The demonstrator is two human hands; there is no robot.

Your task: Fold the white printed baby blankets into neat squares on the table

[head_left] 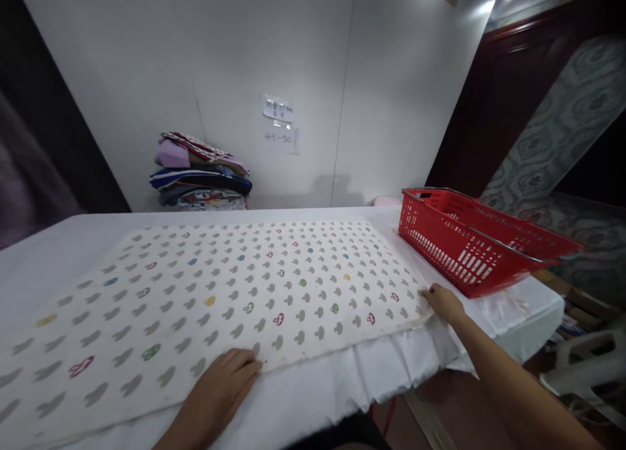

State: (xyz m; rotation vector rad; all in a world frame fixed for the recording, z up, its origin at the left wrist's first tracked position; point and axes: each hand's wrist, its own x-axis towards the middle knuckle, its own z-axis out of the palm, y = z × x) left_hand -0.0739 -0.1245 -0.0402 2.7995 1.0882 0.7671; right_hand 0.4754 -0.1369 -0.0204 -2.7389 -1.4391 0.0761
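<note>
A cream cloth [293, 293] printed with grey and coloured mushrooms lies spread out flat across the table. At its near edge, left of the middle, my left hand [220, 391] has its bent fingers together on the fabric; the fingertips are partly hidden. My right hand [444, 302] pinches the cloth's near right corner, the arm reaching in from the lower right. Small ripples run along the near edge between the two hands.
A white cloth covers the table [362, 372]. On the right stands a red plastic basket [450, 241] with metal handles. A stack of folded fabrics [200, 176] sits at the back left, against a white wall with paper signs [278, 124]. A white plastic stool [587, 365] is at lower right.
</note>
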